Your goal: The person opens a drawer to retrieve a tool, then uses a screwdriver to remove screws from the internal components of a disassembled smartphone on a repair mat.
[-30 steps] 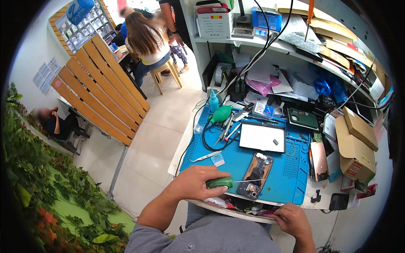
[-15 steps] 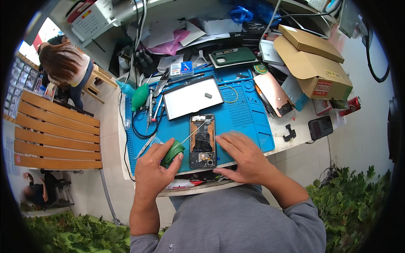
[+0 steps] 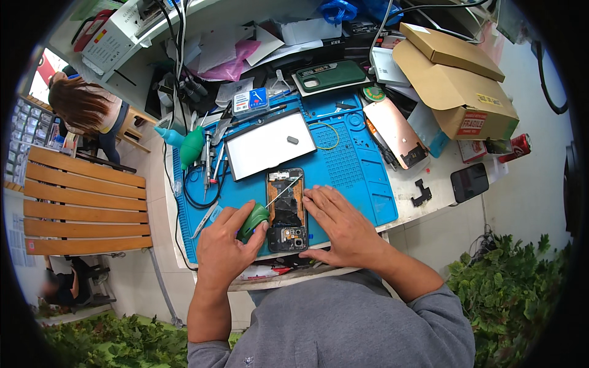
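An opened smartphone (image 3: 286,205) lies on the blue work mat with its inner parts bare and its camera block toward me. My left hand (image 3: 226,244) is closed round a green squeeze bottle (image 3: 253,223) at the phone's left side. From that bottle a long, thin metal needle (image 3: 283,192) slants across the phone to its upper right part. Fingers stretched out, my right hand (image 3: 343,230) rests along the phone's right edge, its thumb near the lower right corner. Beyond the phone is a white-faced tray (image 3: 261,152) with a small grey piece (image 3: 293,140) on it.
Left on the mat (image 3: 353,165) are a green air blower (image 3: 192,147), screwdrivers and a cable. A rose-gold phone back (image 3: 392,132), a cardboard box (image 3: 457,92), a black phone (image 3: 469,182) and a drink can (image 3: 518,147) stand right. A seated person (image 3: 89,104) is far left.
The view has shifted slightly, so the bench appears moved a little left. My left hand still holds the green bottle over the phone. The fingers of my right hand now lie closer against its edge.
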